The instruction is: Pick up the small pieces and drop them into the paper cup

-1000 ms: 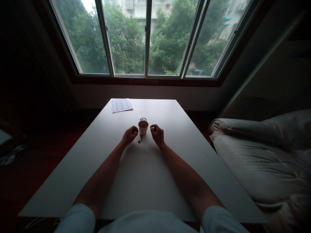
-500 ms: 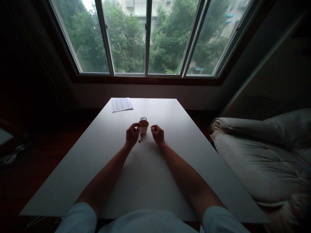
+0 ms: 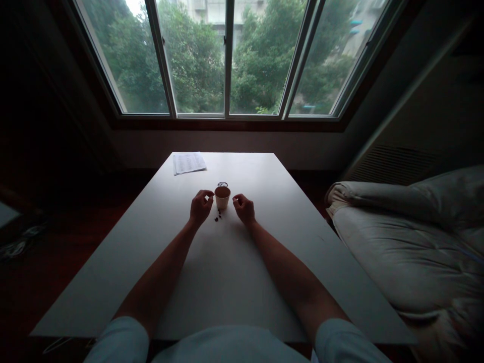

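Note:
A paper cup (image 3: pixel 222 199) stands upright on the white table (image 3: pixel 227 282), between my two hands. My left hand (image 3: pixel 201 205) is just left of the cup, its thumb and forefinger brought close together near the rim; whether a small item is between them cannot be made out. To the right of the cup, a small gap away, my right hand (image 3: pixel 244 208) has curled fingers and pinched tips, with any held item too small to see. Several small dark pieces (image 3: pixel 217 219) lie in front of the cup. Behind it rests a dark looped item (image 3: pixel 223 184).
Sheets of printed paper (image 3: pixel 189 163) lie at the table's far left corner. A cushioned seat with a pale cover (image 3: pixel 401 252) is beside the table on the right. A window (image 3: pixel 227 60) spans the wall beyond the table.
My left hand has moved a little left, away from the cup's rim. My right hand has hardly moved, and the cup stands in the same place.

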Available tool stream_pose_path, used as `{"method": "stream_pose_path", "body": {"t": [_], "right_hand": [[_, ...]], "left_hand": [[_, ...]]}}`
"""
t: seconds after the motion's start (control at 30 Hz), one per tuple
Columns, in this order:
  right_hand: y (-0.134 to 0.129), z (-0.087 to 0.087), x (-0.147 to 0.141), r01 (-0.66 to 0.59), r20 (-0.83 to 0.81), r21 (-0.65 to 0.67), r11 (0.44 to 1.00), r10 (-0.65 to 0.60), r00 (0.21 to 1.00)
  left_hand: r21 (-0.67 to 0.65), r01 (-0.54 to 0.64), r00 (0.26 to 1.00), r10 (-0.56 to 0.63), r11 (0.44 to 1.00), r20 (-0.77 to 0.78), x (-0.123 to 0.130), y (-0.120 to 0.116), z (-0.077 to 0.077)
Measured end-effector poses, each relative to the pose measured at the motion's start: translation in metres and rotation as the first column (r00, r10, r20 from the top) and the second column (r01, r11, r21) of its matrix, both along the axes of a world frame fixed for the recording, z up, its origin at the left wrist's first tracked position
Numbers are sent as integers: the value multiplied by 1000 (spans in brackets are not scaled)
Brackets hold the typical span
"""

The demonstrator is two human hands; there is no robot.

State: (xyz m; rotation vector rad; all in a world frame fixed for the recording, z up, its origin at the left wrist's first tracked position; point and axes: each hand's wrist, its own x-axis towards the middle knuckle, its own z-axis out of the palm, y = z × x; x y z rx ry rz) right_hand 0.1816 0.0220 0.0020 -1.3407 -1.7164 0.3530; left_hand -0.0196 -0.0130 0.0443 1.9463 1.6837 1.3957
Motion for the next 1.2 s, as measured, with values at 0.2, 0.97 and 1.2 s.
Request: {"method": "stream_pose_path", "body": {"t": [0.2,0.97,1.2], "right_hand": [[-7,-3,-8,-137,220,9,991,131,967],[-19,4,-16,-208,491,-278,938,325,809],[-18,6,-14,-205,525,-255,945,313,791]], "left_hand": [[-364,214,928,-305,906,-213,-16,2,-16],[-368,249,894,-359,896,-270,-27,10,-49],[-346,245,895,-349,906,-279,-28,11,-49]]}}
